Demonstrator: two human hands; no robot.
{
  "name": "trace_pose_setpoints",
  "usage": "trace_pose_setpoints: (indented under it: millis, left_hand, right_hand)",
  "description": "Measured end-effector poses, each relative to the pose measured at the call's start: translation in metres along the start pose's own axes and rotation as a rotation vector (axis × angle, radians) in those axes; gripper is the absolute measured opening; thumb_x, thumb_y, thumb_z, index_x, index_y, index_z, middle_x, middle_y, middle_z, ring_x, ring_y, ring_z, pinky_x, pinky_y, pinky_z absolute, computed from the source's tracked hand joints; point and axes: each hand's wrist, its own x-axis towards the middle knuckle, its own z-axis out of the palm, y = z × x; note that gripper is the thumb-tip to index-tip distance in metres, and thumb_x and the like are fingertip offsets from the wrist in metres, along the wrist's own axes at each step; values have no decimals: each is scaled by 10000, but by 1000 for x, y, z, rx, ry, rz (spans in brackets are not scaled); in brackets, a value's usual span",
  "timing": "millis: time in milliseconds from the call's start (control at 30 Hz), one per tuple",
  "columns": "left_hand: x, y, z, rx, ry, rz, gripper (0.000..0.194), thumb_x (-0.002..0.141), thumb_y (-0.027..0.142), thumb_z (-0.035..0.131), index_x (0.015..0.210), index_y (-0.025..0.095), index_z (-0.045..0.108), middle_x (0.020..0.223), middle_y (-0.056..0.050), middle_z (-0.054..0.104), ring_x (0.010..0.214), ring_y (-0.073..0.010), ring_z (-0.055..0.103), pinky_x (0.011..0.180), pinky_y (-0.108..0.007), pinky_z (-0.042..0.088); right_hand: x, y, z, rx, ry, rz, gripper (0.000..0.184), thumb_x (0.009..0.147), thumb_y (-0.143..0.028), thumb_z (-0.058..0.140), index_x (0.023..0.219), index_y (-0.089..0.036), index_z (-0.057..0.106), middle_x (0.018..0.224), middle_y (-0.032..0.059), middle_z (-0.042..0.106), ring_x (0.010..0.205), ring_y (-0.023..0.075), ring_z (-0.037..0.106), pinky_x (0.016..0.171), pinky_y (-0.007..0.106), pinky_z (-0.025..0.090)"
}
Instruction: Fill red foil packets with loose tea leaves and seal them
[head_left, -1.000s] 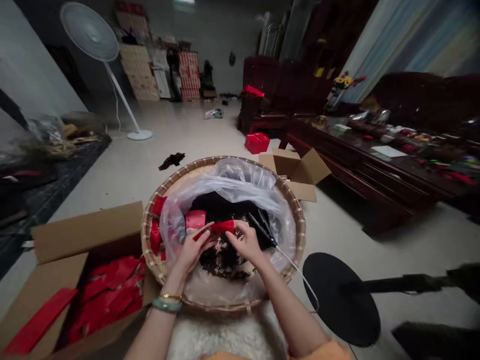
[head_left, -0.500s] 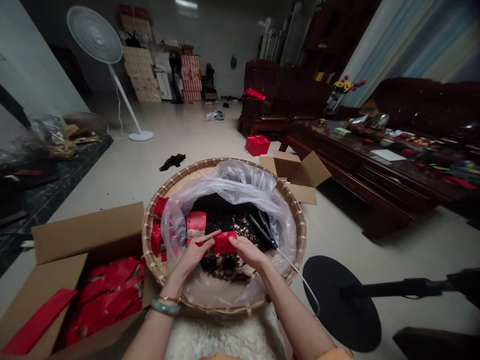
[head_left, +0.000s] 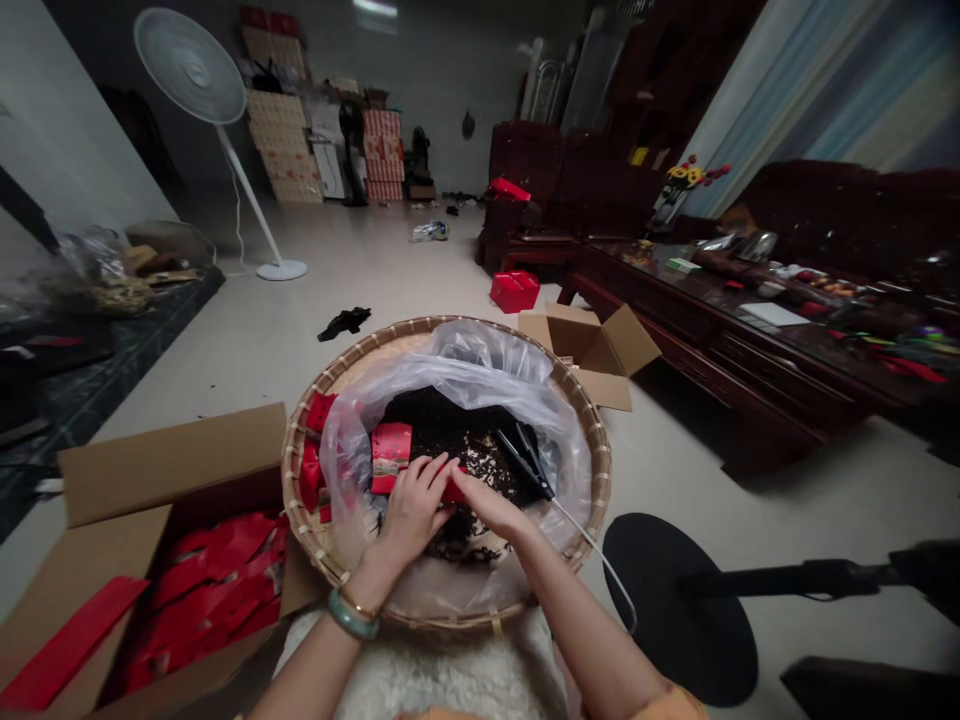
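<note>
My left hand bends over a small red packet, its fingers closed on the packet's left part. From the other side my right hand grips the same packet, with its fingertips close to the left ones. Much of the packet is hidden under the fingers. Dark loose tea leaves lie beneath the hands inside a clear plastic bag. Beyond the left fingers rests another red packet with a printed band. To the right, a black two-armed flat iron with a white cord lies on the leaves.
A round bamboo basket surrounds the bag. At left stands an open carton full of red packets; another open carton is behind right. A black round stand base and a dark wooden table stand at right.
My left hand has moved from holding the packet's left end to covering more of it, with fingers nearer my right hand. Less of the packet shows. The flat iron stays put.
</note>
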Motion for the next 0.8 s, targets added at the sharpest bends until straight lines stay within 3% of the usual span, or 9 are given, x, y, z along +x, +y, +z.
trace_pose_setpoints:
  millis: [133,267,367,467,500,567,667,800]
  left_hand:
    - [1,-1,11,-35,28,-37,672,665,26,596,1299,187,442,1305,-99,526,1155,-267,468,965,-455,422]
    - [2,-15,14,-93,70,-55,661,650,37,619,1278,167,460,1306,-115,527,1179,-263,479,986,-442,420]
    - [3,-28,12,-141,154,-152,576,668,119,656,1224,160,509,1215,-122,592,1116,-266,540,956,-436,442]
    - [5,-40,8,-208,259,-307,497,700,233,658,1181,180,546,1128,-102,635,1015,-250,599,905,-407,471]
    - [6,-43,6,-224,285,-367,489,702,266,658,1172,182,555,1099,-97,645,977,-244,612,881,-393,482]
    - [6,-46,5,-235,320,-483,501,686,322,669,1155,176,571,1017,-91,663,885,-234,630,825,-373,499]
    - [6,-48,6,-230,357,-581,536,663,381,681,1142,164,582,924,-89,664,786,-222,628,768,-361,506]
    - [5,-48,7,-247,364,-596,542,660,392,680,1146,173,580,915,-83,662,765,-210,626,752,-348,503]
  right_hand:
    - [2,-2,8,58,-21,-36,631,817,-668,394,1159,-186,612,1188,83,607,1141,205,503,1067,433,261]
    - [-2,-15,4,111,-58,-22,644,832,-666,365,1143,-161,615,1109,106,644,1066,220,561,1007,442,334]
    - [-4,-25,-15,82,76,-37,614,848,-636,345,1143,-164,606,1067,121,651,1004,235,594,902,426,425]
    - [-2,-18,-39,-307,393,-72,507,786,-522,537,1180,-205,577,1149,122,589,1008,252,571,878,408,437]
    - [-1,-12,-44,-490,437,-43,563,733,-453,625,1232,-206,539,1196,138,547,1027,270,557,897,414,421]
    - [4,3,-50,-801,435,67,825,608,-326,753,1346,-175,416,1247,191,469,1039,318,546,898,433,406]
    - [18,21,-43,-1064,372,173,1113,478,-266,836,1423,-136,261,1274,247,390,1074,378,507,870,452,413]
    - [45,28,-27,-1185,297,54,1064,521,-264,827,1419,-156,266,1226,208,432,1102,341,475,885,427,410]
